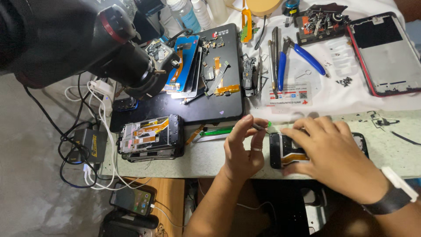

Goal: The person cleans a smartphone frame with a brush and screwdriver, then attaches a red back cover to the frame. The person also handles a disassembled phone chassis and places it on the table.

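My left hand (242, 151) pinches a thin dark-shafted tool with a green tip (262, 127) between thumb and fingers, tip pointing right, toward the work. My right hand (333, 156) lies flat with spread fingers over the opened black phone body with an orange flex ribbon (286, 150), pressing it to the pale speckled bench edge (206, 160); it closes on nothing.

The phone lies just right of the left hand, long axis running left to right across the bench, its left end bare and the rest under my right palm. The tool's tip hangs just above that bare end's upper corner, near but apart.

Another stripped phone frame (151, 137) sits well off to the left.
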